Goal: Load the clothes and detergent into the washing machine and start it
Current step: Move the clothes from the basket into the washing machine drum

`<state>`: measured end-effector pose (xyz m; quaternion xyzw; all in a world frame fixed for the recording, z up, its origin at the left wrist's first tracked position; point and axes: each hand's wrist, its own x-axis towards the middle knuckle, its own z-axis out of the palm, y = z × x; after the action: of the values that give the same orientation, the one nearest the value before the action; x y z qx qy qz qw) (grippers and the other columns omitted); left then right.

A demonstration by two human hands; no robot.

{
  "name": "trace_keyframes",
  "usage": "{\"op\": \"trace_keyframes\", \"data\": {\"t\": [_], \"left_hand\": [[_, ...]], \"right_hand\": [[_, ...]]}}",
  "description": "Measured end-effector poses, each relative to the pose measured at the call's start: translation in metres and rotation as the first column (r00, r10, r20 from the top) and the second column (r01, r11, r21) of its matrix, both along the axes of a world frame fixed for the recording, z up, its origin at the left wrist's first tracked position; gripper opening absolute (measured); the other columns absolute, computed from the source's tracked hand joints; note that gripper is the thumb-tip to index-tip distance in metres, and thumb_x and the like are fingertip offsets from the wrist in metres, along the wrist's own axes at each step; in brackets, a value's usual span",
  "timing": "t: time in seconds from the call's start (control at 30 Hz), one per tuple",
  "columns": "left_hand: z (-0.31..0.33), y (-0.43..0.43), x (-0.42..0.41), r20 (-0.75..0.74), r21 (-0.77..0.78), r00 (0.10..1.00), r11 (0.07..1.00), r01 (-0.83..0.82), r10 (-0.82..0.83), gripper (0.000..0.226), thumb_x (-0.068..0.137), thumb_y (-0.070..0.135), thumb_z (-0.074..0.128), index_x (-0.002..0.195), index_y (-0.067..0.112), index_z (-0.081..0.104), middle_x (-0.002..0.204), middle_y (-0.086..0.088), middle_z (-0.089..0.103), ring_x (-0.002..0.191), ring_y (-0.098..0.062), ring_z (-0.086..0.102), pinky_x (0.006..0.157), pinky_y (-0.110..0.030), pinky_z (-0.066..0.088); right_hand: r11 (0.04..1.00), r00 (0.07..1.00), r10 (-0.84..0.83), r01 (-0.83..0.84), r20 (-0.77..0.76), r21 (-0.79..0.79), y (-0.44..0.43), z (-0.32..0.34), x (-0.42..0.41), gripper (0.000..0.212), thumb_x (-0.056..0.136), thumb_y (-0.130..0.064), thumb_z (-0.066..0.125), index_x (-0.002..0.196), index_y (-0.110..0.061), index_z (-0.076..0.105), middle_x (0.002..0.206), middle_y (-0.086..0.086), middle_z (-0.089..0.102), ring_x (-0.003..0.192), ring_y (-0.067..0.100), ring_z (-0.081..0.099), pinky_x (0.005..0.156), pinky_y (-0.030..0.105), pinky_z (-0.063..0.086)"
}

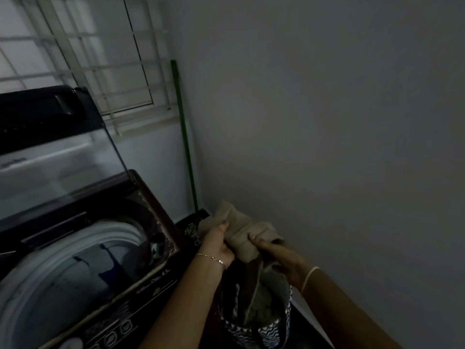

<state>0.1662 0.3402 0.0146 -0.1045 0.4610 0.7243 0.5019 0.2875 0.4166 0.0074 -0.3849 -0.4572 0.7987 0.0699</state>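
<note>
Head camera: A person stands at a top-loading washing machine (151, 280) in a dim corner. Its glass lid (63, 157) is propped upright so the drum (75, 238) lies open for loading. Both hands lift a beige garment (241, 229) above a patterned laundry basket (261, 328) that sits just beside the machine's right side. The left hand (216, 244) has its grip curled round the cloth's left fold, thumb on top. The right hand (279, 258) pinches the other end, fingers tucked under. A two-handed hold seems meant to keep the bundle together on its way across to the drum. Darker clothes hang below the garment into the basket. A blue and white item (88, 270) lies inside the drum.

A green pole (185, 137) leans in the corner beside a barred window (88, 59).

Much is hard to read. Motion blur and low light smear the lettering on the machine's front edge. The control buttons (118, 331) are cut off at the bottom of the picture. The basket's base and the floor are mostly hidden behind the arms. No detergent can be made out anywhere. How much laundry remains in the basket cannot be told.
</note>
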Motion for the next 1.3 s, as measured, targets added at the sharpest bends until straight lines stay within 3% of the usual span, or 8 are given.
{"op": "trace_keyframes", "data": {"t": [0.1, 0.17, 0.23, 0.37, 0.53, 0.8, 1.03, 1.3], "left_hand": [[0.018, -0.016, -0.003, -0.020, 0.053, 0.999, 0.998, -0.033, 0.034, 0.039, 0.099, 0.028, 0.044, 0.124, 0.000, 0.054, 0.102, -0.016, 0.064, 0.086, -0.025, 0.060, 0.086, -0.041, 0.043], [0.031, -0.025, -0.008, -0.043, 0.101, 0.996, 0.992, -0.078, 0.083, 0.043, 0.099, 0.032, 0.043, 0.129, 0.001, 0.051, 0.099, -0.013, 0.064, 0.086, -0.023, 0.061, 0.081, -0.039, 0.046], [0.050, -0.033, -0.011, -0.076, 0.151, 0.991, 0.984, -0.099, 0.111, 0.044, 0.100, 0.033, 0.042, 0.130, 0.002, 0.050, 0.101, -0.011, 0.064, 0.086, -0.022, 0.060, 0.079, -0.039, 0.046], [0.090, -0.036, -0.009, -0.134, 0.215, 0.987, 0.975, -0.062, 0.093, 0.040, 0.099, 0.032, 0.044, 0.128, 0.005, 0.052, 0.098, -0.008, 0.065, 0.083, -0.020, 0.061, 0.067, -0.035, 0.049], [0.122, -0.027, -0.003, -0.159, 0.262, 0.984, 0.964, -0.036, 0.080, 0.040, 0.096, 0.029, 0.051, 0.127, 0.004, 0.055, 0.104, -0.012, 0.066, 0.090, -0.024, 0.064, 0.070, -0.036, 0.053], [0.166, -0.008, 0.001, -0.169, 0.377, 0.985, 0.926, 0.024, 0.044, 0.038, 0.093, 0.030, 0.055, 0.122, 0.006, 0.058, 0.125, -0.016, 0.062, 0.116, -0.031, 0.058, 0.103, -0.044, 0.044], [0.176, -0.003, -0.006, -0.172, 0.474, 0.984, 0.880, 0.043, 0.044, 0.040, 0.095, 0.033, 0.049, 0.084, 0.007, 0.077, 0.094, -0.015, 0.072, 0.087, -0.027, 0.065, 0.084, -0.039, 0.051], [0.134, -0.032, -0.041, -0.166, 0.392, 0.966, 0.912, -0.118, 0.196, 0.027, 0.094, 0.033, 0.053, 0.106, 0.013, 0.066, 0.080, -0.010, 0.075, 0.063, -0.022, 0.071, 0.054, -0.030, 0.059]], "right_hand": [[0.922, 0.980, -0.180, 0.136, 0.089, 0.363, -0.004, -0.007, 0.014, 0.050, 0.070, -0.036, 0.081, 0.106, -0.008, 0.060, 0.109, 0.011, 0.063, 0.106, 0.022, 0.061, 0.079, 0.027, 0.056], [0.730, 0.936, -0.259, 0.028, 0.238, 0.683, -0.003, -0.012, 0.022, 0.097, 0.051, -0.053, 0.086, 0.131, -0.019, 0.043, 0.138, 0.012, 0.038, 0.131, 0.029, 0.036, 0.105, 0.042, 0.042], [0.632, 0.954, -0.149, -0.111, 0.260, 0.767, -0.004, -0.010, 0.025, 0.132, 0.042, -0.059, 0.086, 0.149, -0.027, 0.015, 0.157, 0.007, 0.008, 0.145, 0.030, 0.010, 0.115, 0.051, 0.024], [0.507, 0.959, 0.065, -0.269, 0.275, 0.819, -0.004, 0.001, 0.009, 0.144, 0.044, -0.061, 0.086, 0.150, -0.035, -0.008, 0.155, -0.012, -0.022, 0.145, 0.020, -0.019, 0.119, 0.051, 0.009], [0.669, 0.996, 0.076, -0.015, -0.048, 0.743, 0.002, 0.015, -0.023, 0.123, 0.043, -0.046, 0.093, 0.144, -0.029, 0.025, 0.147, -0.008, 0.038, 0.135, 0.014, 0.039, 0.109, 0.040, 0.041], [0.749, 0.996, 0.008, 0.050, -0.084, 0.661, 0.020, 0.024, -0.040, 0.092, 0.051, -0.028, 0.093, 0.132, -0.021, 0.049, 0.125, -0.004, 0.060, 0.113, 0.016, 0.058, 0.095, 0.038, 0.053], [0.822, 0.970, -0.122, 0.217, -0.209, 0.526, 0.035, 0.043, -0.048, 0.021, 0.091, -0.003, 0.057, 0.106, -0.016, 0.062, 0.119, 0.016, 0.062, 0.092, 0.022, 0.060, 0.080, 0.034, 0.051], [0.938, 0.894, -0.278, 0.331, -0.351, 0.100, 0.040, 0.065, -0.061, 0.027, 0.101, -0.021, 0.041, 0.121, -0.012, 0.056, 0.110, 0.011, 0.062, 0.093, 0.024, 0.060, 0.075, 0.036, 0.051]]}}
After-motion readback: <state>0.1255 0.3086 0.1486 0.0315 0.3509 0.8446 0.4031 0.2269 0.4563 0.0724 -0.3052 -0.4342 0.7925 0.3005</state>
